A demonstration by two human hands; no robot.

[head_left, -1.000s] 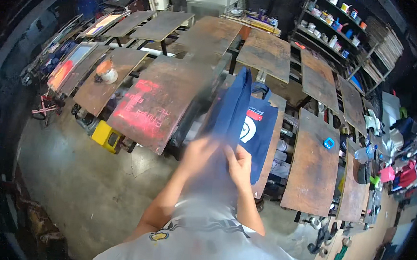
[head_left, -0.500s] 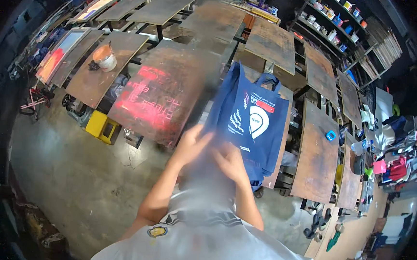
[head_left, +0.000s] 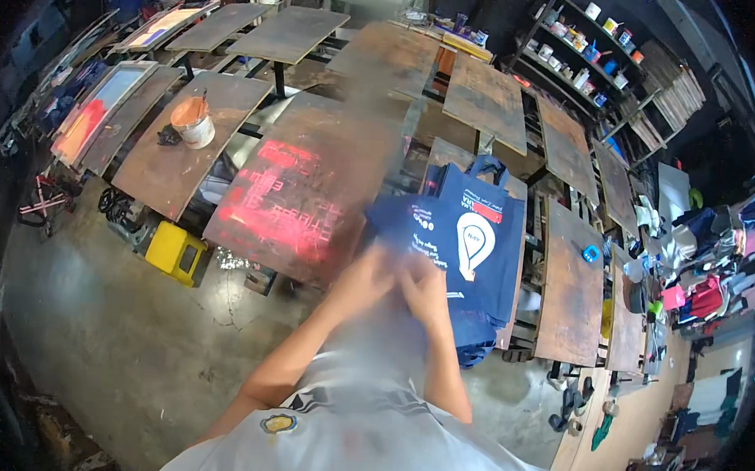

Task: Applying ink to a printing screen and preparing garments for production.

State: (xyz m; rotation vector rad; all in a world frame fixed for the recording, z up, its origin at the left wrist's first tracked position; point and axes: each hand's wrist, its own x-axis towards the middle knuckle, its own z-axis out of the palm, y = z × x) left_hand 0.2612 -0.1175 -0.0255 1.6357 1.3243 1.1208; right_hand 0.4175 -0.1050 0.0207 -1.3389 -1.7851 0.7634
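Note:
A navy blue tote bag (head_left: 489,274) with white and red print lies on a board in front of me, among other blue bags stacked under it. At its near left side a blue bag flap (head_left: 400,220) is lifted and folded toward me. My left hand (head_left: 364,278) closes on the near edge of this flap, its fingertips partly lost in a blurred smear. Close beside it, my right hand (head_left: 425,284) is closed with fingers curled at the same edge. The two hands almost touch.
Left of the bags is a brown board with red paint stains (head_left: 288,199). Beyond it a paint-smeared bucket (head_left: 194,125) stands on another board. A yellow container (head_left: 175,254) sits beneath. A blue device (head_left: 591,254) rests on a right-hand board; shelves of jars (head_left: 583,53) stand behind.
My hands have come closer together at the bag's edge. The raised left part of the bag has dropped lower and folded toward me. The view has shifted slightly.

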